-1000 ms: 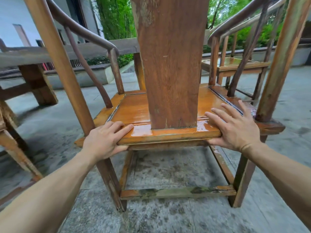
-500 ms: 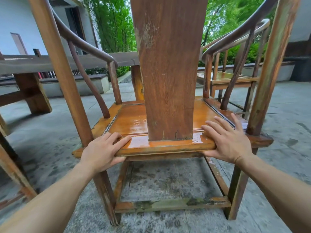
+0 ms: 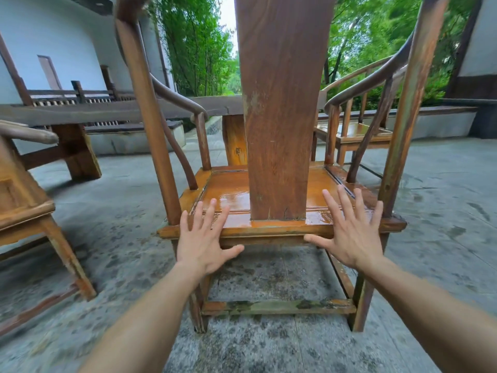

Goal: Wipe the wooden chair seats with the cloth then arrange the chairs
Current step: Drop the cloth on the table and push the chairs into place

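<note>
Arranging is judged to be the step in hand: the chair (image 3: 279, 211) is seen from behind, standing on the paving, its seat (image 3: 231, 193) glossy and wet, and no cloth is seen. The left hand (image 3: 201, 238) and right hand (image 3: 349, 235) are held spread wide at the seat's rear rail, fingers straight, nothing gripped; whether the palms touch the wood cannot be told. A table (image 3: 107, 111) stands beyond, with other chairs to either side. Next, a square look at the chair's alignment with the table is called for.
</note>
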Demonstrator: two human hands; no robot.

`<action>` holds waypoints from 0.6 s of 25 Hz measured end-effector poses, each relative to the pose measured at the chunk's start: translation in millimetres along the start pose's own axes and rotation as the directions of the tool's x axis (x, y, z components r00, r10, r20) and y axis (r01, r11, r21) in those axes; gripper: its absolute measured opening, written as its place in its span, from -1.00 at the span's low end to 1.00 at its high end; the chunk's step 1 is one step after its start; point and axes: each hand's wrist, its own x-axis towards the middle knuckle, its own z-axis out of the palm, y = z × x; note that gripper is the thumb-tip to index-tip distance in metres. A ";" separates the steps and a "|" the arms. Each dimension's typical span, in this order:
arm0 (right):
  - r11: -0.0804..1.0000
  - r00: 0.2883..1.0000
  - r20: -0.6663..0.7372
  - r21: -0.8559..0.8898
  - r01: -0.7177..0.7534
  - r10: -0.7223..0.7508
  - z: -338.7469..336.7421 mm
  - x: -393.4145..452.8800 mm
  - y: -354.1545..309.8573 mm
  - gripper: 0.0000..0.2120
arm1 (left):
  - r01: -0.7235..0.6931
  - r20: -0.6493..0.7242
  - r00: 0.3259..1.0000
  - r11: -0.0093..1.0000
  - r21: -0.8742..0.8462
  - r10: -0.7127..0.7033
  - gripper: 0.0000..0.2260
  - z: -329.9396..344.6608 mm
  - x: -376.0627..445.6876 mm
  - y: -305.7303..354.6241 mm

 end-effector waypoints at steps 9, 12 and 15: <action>0.980 0.995 -0.067 0.180 0.086 -0.075 -181.5 -23.2 -10.2 -0.19 | -0.119 -0.359 0.933 0.963 -0.241 0.026 -0.29 -162.9 -61.1 -12.2; 0.967 0.980 -0.111 0.177 0.183 -0.165 -274.2 -7.4 -32.1 -0.23 | -0.144 -0.369 0.928 0.966 -0.213 0.057 -0.31 -249.0 -70.7 -40.7; 0.957 0.967 -0.171 0.189 0.221 -0.190 -370.4 14.1 -58.0 -0.27 | -0.111 -0.377 0.926 0.968 -0.227 0.018 -0.30 -338.7 -72.2 -82.5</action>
